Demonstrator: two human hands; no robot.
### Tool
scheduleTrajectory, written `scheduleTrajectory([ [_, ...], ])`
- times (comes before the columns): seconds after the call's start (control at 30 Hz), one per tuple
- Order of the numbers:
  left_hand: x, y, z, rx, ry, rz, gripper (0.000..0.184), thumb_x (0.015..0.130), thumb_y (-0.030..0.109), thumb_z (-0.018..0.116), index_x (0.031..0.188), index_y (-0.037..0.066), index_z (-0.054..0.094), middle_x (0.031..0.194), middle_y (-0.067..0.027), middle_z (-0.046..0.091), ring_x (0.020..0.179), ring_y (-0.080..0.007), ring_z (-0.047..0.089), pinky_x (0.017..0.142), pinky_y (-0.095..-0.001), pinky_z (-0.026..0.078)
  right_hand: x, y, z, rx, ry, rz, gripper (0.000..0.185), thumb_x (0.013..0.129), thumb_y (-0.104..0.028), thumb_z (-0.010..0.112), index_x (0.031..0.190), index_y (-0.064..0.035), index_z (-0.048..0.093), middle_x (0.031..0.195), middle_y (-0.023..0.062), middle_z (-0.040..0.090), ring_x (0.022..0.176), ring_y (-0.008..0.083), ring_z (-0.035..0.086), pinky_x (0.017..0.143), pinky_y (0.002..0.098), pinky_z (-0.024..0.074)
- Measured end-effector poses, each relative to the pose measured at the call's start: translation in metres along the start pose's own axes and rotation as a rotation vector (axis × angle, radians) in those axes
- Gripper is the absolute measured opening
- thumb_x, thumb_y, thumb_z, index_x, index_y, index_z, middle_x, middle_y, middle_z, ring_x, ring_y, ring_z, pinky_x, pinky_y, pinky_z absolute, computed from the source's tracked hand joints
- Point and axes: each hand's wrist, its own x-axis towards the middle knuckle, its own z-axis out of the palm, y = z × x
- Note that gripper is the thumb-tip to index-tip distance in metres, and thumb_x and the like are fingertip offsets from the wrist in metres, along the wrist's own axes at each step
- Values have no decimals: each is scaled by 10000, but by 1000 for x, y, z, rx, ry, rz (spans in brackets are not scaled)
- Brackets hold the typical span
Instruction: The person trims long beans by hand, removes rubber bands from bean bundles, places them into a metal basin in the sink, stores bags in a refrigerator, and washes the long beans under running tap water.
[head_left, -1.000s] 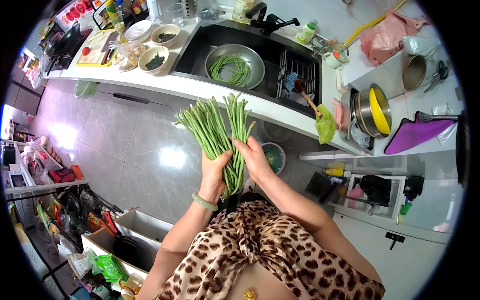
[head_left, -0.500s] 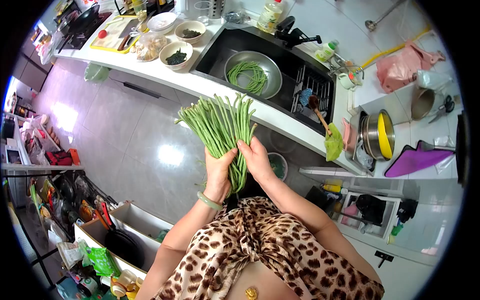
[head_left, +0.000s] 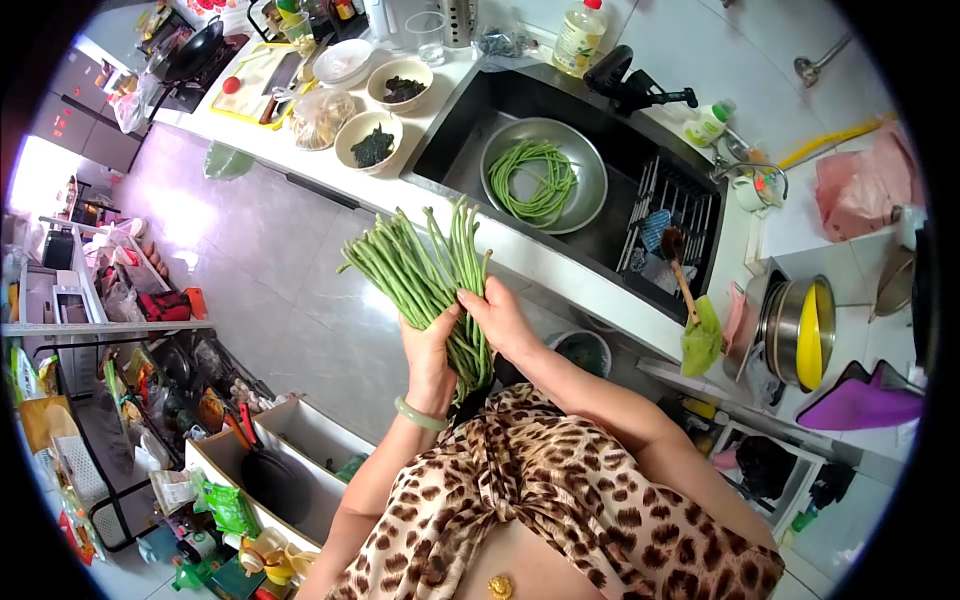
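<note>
A thick bunch of long green beans (head_left: 410, 270) is held up before my body, its cut ends fanned toward the counter. My left hand (head_left: 430, 350) is wrapped round the lower part of the bunch, a pale green bangle at the wrist. On the other side, my right hand (head_left: 493, 312) grips the beans, its thumb close to the left thumb. The lower ends of the bunch are partly hidden by my hands. Beyond them, a metal basin (head_left: 590, 195) in the black sink (head_left: 440, 150) holds more long beans (head_left: 535, 175) lying in a loose coil.
Left of the sink stand a bowl of dark greens (head_left: 345, 150), another bowl (head_left: 425, 75) and a yellow-edged cutting board (head_left: 225, 105). A faucet (head_left: 620, 80) rises behind the sink. A brush (head_left: 683, 280) hangs over its right edge. A drawer unit (head_left: 300, 430) stands lower left.
The camera view has shifted, so the counter and sink appear lower and further right. Both hands still hold the bunch, which now sits slightly left and lower in view.
</note>
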Motion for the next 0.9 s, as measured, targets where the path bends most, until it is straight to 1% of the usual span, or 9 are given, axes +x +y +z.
scheduleTrajectory([
  [0.07, 6, 3, 8, -45, 69, 17, 388, 781, -67, 599, 1140, 6, 471, 1027, -96, 604, 880, -188, 618, 804, -299, 505, 11, -8, -4, -19, -28, 3, 202, 901, -161, 580, 939, 36, 559, 844, 138, 656, 750, 186, 612, 676, 332, 481],
  [0.17, 21, 10, 6, -94, 78, 29, 318, 789, -34, 610, 1083, -4, 492, 956, -102, 599, 804, -212, 626, 698, -321, 540, 23, -38, -4, 419, -127, 108, 170, 974, -152, 473, 1024, 3, 522, 835, 90, 643, 710, 166, 625, 641, 283, 503],
  [0.27, 34, 19, -12, -82, 172, 1, 354, 778, 21, 666, 1085, 23, 491, 914, -81, 583, 789, -214, 616, 675, -319, 542, 33, -54, -25, 402, -214, 182, 185, 971, -169, 472, 1070, -13, 483, 804, 62, 585, 712, 159, 592, 668, 288, 486],
  [0.47, 53, 53, -63, -396, 38, -21, 333, 800, 73, 680, 1086, 30, 515, 936, -75, 605, 798, -160, 616, 695, -254, 571, 36, -94, -69, 639, 91, 304, 195, 938, -205, 526, 1020, -28, 504, 711, 27, 527, 568, 120, 523, 536, 282, 472],
  [0.57, 66, 81, -81, -448, -5, 68, 334, 823, 87, 661, 1123, 54, 519, 938, -53, 602, 813, -135, 607, 707, -268, 567, 33, -125, -119, 730, 278, 197, 237, 887, -202, 585, 1018, -18, 512, 682, 0, 501, 543, 96, 473, 537, 250, 414],
  [0.63, 79, 102, -94, -451, -27, 91, 321, 840, 116, 647, 1129, 67, 516, 943, -35, 592, 824, -116, 595, 722, -263, 547, 27, -157, -156, 797, 275, 57, 241, 865, -223, 624, 1001, -52, 522, 669, -32, 452, 538, 73, 423, 529, 242, 390],
  [0.7, 103, 116, -129, -477, -65, 116, 278, 859, 127, 631, 1107, 76, 517, 961, -24, 582, 823, -112, 586, 724, -268, 533, 19, -194, -193, 808, 333, -93, 151, 912, -187, 562, 1000, -73, 514, 660, -57, 409, 535, 42, 383, 495, 192, 343],
  [0.77, 121, 133, -154, -498, -89, 137, 245, 870, 103, 614, 1094, 76, 519, 965, -23, 576, 832, -117, 580, 733, -267, 527, 12, -236, -215, 626, 554, -283, 130, 949, -185, 486, 1020, -77, 497, 665, -54, 369, 534, 34, 347, 478, 186, 326],
  [0.9, 133, 152, -178, -527, -71, 173, 237, 868, 81, 615, 1083, 60, 519, 974, -38, 574, 845, -139, 585, 756, -288, 537, -1, -299, -304, 873, 298, -467, 75, 929, -115, 480, 952, -45, 468, 696, -15, 358, 566, 84, 345, 497, 214, 336],
])
